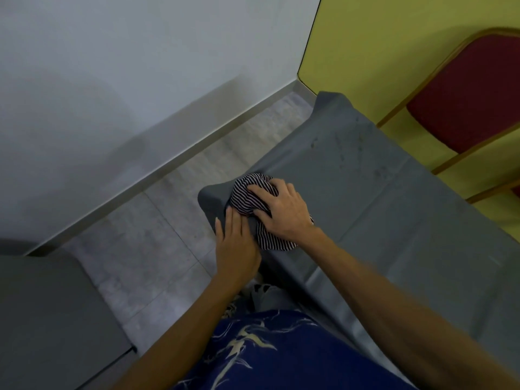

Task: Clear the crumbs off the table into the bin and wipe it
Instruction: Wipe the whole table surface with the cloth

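step: table (394,192) corner is being wiped, it seems | cloth (250,192) is bunched there, gripped by right hand (281,209) | left hand (236,249) is laid flat at table edge, nothing held | crumbs maybe too small to be seen | next: crumbs must be pushed off gently and caught

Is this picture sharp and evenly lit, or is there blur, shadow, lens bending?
Head view: slightly soft, even on the right hand and striped cloth; the wide lens bends the yellow wall edge; dim, even light; faint shadow on the white wall; no glare.
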A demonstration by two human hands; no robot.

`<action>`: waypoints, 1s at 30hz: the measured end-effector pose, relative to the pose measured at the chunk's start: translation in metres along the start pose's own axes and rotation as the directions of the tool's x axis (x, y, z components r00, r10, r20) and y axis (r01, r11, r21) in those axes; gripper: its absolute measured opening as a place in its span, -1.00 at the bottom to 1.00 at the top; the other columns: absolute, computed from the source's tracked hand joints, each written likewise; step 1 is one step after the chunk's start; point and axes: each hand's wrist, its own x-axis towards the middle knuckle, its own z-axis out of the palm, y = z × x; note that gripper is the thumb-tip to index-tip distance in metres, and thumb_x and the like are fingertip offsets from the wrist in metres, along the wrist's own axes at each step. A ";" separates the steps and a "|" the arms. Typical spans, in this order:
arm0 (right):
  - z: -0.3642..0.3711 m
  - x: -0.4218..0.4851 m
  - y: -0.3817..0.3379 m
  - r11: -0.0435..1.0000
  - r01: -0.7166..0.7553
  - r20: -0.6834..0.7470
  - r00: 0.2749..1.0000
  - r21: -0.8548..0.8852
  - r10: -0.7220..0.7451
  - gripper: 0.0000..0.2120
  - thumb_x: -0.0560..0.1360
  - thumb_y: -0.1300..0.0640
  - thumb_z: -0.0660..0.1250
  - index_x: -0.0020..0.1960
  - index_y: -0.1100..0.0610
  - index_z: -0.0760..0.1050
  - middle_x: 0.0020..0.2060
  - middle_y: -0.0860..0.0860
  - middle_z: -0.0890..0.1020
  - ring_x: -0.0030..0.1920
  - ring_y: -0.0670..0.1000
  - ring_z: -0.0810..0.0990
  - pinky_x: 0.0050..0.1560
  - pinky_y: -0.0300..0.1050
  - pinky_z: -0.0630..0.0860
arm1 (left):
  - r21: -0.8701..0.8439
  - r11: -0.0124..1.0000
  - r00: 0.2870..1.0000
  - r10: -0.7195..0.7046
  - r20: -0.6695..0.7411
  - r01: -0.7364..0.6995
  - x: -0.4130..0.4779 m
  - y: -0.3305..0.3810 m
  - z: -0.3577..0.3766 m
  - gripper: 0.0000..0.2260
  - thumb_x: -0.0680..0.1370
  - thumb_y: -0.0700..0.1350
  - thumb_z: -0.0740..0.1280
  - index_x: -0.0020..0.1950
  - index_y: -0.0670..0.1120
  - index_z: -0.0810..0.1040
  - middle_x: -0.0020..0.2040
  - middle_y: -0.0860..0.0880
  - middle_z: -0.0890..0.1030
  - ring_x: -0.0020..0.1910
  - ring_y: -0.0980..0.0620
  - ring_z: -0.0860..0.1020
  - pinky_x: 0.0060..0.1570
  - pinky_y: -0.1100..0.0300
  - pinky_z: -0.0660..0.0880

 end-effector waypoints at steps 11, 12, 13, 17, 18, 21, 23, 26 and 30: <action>-0.034 0.049 0.073 0.986 -0.142 0.014 0.990 -0.083 0.143 -0.51 0.58 -0.06 0.25 0.49 -0.16 0.27 0.17 0.19 0.35 0.08 0.30 0.48 -0.04 0.19 0.55 | 0.034 0.999 0.996 -0.026 0.084 0.023 -0.001 -0.007 0.001 -0.37 0.52 -0.05 -0.06 0.59 -0.23 0.09 0.61 -0.19 0.07 0.59 -0.16 0.05 0.51 -0.25 0.05; -0.037 0.052 0.079 0.966 -0.255 0.017 0.967 -0.047 0.256 -0.52 0.59 -0.05 0.23 0.49 -0.16 0.25 0.20 0.20 0.33 0.10 0.31 0.48 0.01 0.21 0.54 | 0.034 0.999 0.996 -0.024 0.085 0.021 -0.002 -0.007 0.001 -0.36 0.52 -0.04 -0.09 0.59 -0.23 0.08 0.61 -0.18 0.05 0.60 -0.15 0.02 0.51 -0.25 0.03; -0.039 0.054 0.082 0.939 -0.345 0.025 0.938 -0.004 0.345 -0.53 0.60 -0.05 0.22 0.50 -0.16 0.25 0.21 0.20 0.32 0.11 0.31 0.48 0.05 0.21 0.53 | 0.025 0.999 0.996 -0.026 0.089 0.024 -0.002 -0.006 0.000 -0.35 0.51 -0.03 -0.13 0.59 -0.23 0.06 0.61 -0.17 0.02 0.60 -0.15 -0.01 0.52 -0.24 0.00; -0.040 0.037 0.051 0.977 -0.198 -0.043 0.979 0.079 0.201 -0.54 0.57 -0.02 0.27 0.46 -0.12 0.34 0.13 0.18 0.35 0.01 0.26 0.51 -0.08 0.13 0.58 | -0.020 0.998 0.995 -0.058 0.085 0.060 -0.002 0.000 -0.001 -0.36 0.51 -0.03 -0.11 0.57 -0.26 0.12 0.59 -0.21 0.10 0.58 -0.19 0.09 0.50 -0.26 0.08; -0.036 0.029 0.036 0.992 -0.093 -0.032 0.995 0.084 0.096 -0.55 0.56 -0.01 0.29 0.44 -0.11 0.36 0.11 0.17 0.36 0.00 0.24 0.51 -0.11 0.11 0.58 | -0.021 0.998 0.995 -0.065 0.078 0.066 -0.002 0.001 -0.001 -0.37 0.52 -0.03 -0.08 0.56 -0.28 0.16 0.58 -0.23 0.15 0.56 -0.21 0.14 0.47 -0.27 0.14; -0.018 0.014 0.001 0.993 0.109 0.075 0.991 0.032 -0.112 -0.55 0.57 0.00 0.29 0.44 -0.10 0.35 0.14 0.18 0.38 0.05 0.23 0.50 -0.11 0.12 0.59 | -0.009 0.998 0.995 -0.060 0.085 0.061 -0.002 0.003 -0.001 -0.34 0.49 0.02 -0.06 0.54 -0.27 0.19 0.55 -0.25 0.21 0.56 -0.21 0.16 0.49 -0.24 0.10; -0.014 0.016 0.004 0.992 0.123 0.089 0.988 0.005 -0.123 -0.56 0.58 -0.02 0.26 0.45 -0.12 0.33 0.16 0.17 0.38 0.07 0.24 0.49 -0.11 0.12 0.59 | -0.025 0.998 0.994 -0.062 0.091 0.065 -0.003 0.002 -0.001 -0.32 0.49 0.02 -0.10 0.57 -0.26 0.14 0.58 -0.23 0.16 0.58 -0.18 0.08 0.51 -0.22 0.00; -0.021 0.031 0.035 0.997 0.078 0.042 0.996 -0.027 -0.077 -0.60 0.60 -0.07 0.21 0.43 -0.15 0.36 0.11 0.15 0.38 0.05 0.23 0.50 -0.11 0.10 0.57 | -0.042 0.997 0.995 -0.067 0.074 0.071 -0.004 0.001 0.002 -0.35 0.51 -0.02 -0.12 0.59 -0.25 0.05 0.61 -0.18 0.02 0.60 -0.15 -0.01 0.52 -0.22 -0.03; -0.040 0.061 0.090 0.980 -0.191 0.001 0.981 -0.060 0.192 -0.62 0.61 -0.07 0.19 0.43 -0.18 0.35 0.17 0.18 0.35 0.11 0.28 0.47 0.01 0.17 0.52 | -0.047 0.997 0.996 -0.052 0.074 0.056 -0.004 -0.001 0.002 -0.35 0.51 -0.04 -0.10 0.59 -0.25 0.05 0.61 -0.19 0.01 0.60 -0.16 -0.02 0.51 -0.26 -0.01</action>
